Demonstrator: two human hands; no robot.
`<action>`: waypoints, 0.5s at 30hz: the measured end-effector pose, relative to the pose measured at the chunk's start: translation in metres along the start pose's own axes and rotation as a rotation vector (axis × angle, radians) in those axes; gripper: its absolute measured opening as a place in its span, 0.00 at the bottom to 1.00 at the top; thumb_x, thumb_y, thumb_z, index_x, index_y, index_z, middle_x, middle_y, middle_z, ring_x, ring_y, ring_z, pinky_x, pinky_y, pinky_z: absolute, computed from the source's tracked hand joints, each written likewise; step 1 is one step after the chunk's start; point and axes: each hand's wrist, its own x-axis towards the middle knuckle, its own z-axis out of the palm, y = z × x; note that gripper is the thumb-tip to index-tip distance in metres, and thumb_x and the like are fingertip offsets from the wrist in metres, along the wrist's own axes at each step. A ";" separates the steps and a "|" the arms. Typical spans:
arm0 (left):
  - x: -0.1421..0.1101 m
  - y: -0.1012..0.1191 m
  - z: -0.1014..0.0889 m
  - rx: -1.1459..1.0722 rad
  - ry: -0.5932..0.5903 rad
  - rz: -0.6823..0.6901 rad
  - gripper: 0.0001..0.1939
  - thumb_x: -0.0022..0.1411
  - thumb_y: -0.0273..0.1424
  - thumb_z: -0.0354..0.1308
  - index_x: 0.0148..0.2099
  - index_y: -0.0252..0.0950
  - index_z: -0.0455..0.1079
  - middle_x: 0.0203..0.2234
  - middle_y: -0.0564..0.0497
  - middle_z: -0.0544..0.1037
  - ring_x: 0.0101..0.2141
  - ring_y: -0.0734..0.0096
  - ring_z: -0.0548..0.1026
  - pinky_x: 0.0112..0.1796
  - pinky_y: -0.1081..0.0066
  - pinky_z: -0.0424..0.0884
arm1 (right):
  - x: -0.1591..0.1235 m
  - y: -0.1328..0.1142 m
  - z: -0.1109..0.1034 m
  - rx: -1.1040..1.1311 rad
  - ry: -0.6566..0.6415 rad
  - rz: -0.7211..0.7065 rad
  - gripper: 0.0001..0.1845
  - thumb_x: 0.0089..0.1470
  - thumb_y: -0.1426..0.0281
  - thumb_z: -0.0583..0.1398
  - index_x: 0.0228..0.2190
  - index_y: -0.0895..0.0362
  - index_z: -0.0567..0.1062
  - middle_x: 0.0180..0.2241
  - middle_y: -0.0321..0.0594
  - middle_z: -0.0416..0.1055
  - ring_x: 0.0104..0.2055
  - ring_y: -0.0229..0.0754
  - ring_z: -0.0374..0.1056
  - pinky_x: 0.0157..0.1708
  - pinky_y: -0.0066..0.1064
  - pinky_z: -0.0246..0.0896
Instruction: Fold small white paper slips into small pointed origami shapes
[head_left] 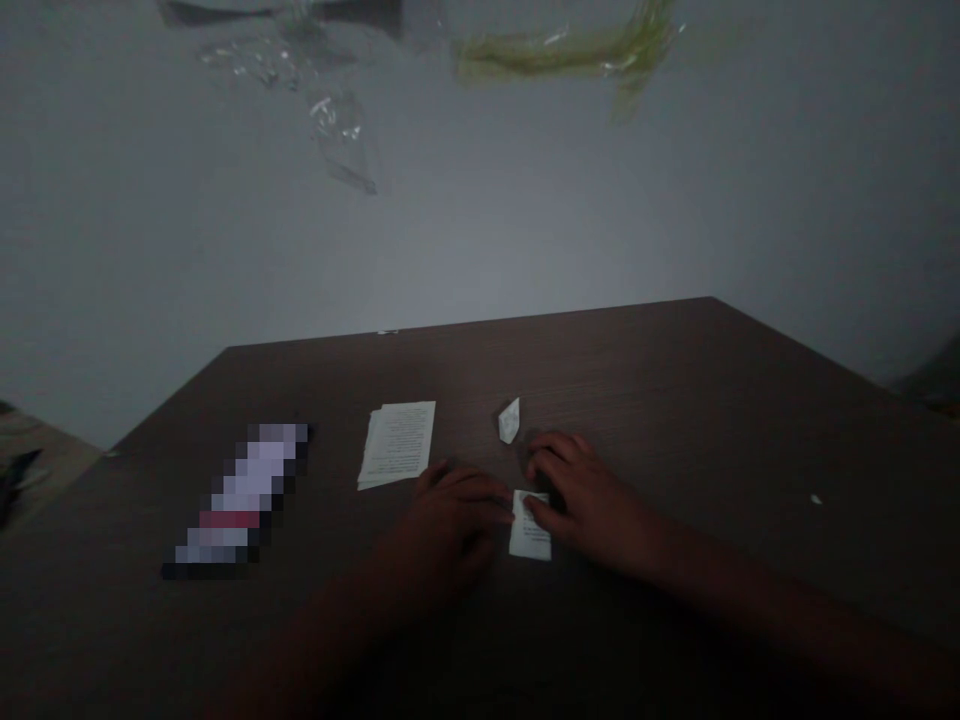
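Note:
A small printed paper (532,540), seemingly folded, lies on the table in front of me. My right hand (589,500) rests with its thumb on the upper part of this paper, while its other fingers curve apart over the tabletop. On the other side, my left hand (457,515) lies low and open, its fingertips reaching the paper's left edge. A folded white paper piece (509,421) with a pointed top sits just beyond my hands. Past the left hand's fingers is a stack of printed paper sheets (397,443).
A phone-like slab with a pixelated surface (240,500) lies at the left of the dark wooden table (637,370). One tiny white scrap (816,499) is at the right. Behind the table rises a pale wall (480,220) with clear and yellow tape (555,55).

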 end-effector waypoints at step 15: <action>0.002 0.007 0.009 0.166 0.080 -0.017 0.18 0.69 0.27 0.71 0.59 0.47 0.83 0.57 0.51 0.86 0.61 0.47 0.78 0.71 0.36 0.60 | 0.000 0.003 -0.001 -0.021 0.042 0.050 0.06 0.68 0.67 0.69 0.41 0.54 0.78 0.48 0.49 0.78 0.55 0.57 0.73 0.57 0.51 0.70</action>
